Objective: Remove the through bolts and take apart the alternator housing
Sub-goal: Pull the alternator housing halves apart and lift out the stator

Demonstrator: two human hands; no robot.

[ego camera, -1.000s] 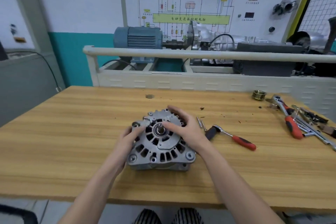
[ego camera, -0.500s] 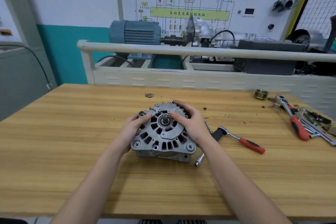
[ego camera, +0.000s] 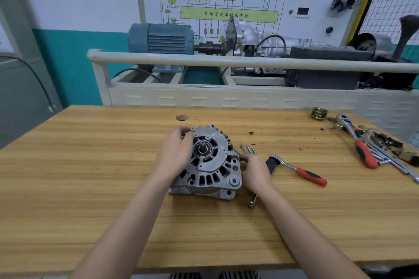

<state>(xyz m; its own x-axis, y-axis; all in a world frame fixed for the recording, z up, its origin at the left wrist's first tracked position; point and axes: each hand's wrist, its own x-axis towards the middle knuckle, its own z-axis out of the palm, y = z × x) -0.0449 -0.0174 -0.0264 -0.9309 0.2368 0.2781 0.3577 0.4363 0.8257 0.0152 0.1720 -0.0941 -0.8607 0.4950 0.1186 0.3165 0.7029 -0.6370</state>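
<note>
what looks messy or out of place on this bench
Dark crumbs are scattered on the wooden bench behind the alternator. Loose bolts lie beside it, and tools are piled untidily at the right edge.

Bright, even indoor light; soft shadows, wide-angle bowing at edges.

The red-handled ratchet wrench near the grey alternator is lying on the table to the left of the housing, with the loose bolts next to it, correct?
Not quite: the head view shows the red-handled ratchet wrench lying on the wooden table to the right of the grey alternator housing, not the left. The loose silver bolts do lie next to it, just beyond the right hand.
</note>
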